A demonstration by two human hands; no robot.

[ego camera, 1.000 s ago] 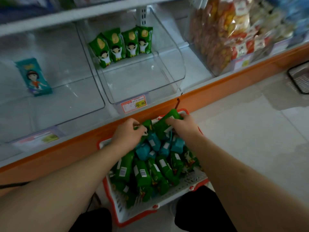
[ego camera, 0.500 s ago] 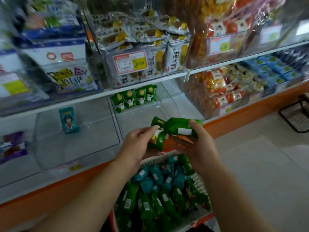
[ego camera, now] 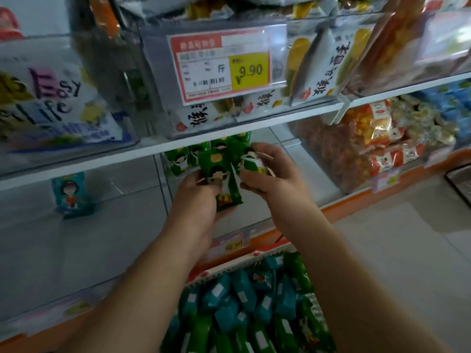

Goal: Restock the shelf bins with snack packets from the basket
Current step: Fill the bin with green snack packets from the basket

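Green packets in both our hands: left hand grips an upright green packet, right hand grips a second packet. Shelved row stands just beyond our fingertips, inside the clear bin. Basket sits below our wrists.

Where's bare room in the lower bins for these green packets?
Bare floor in the middle bin in front of the green row, under both hands. The left bin holds only a teal packet. Right bin and basket are crowded.
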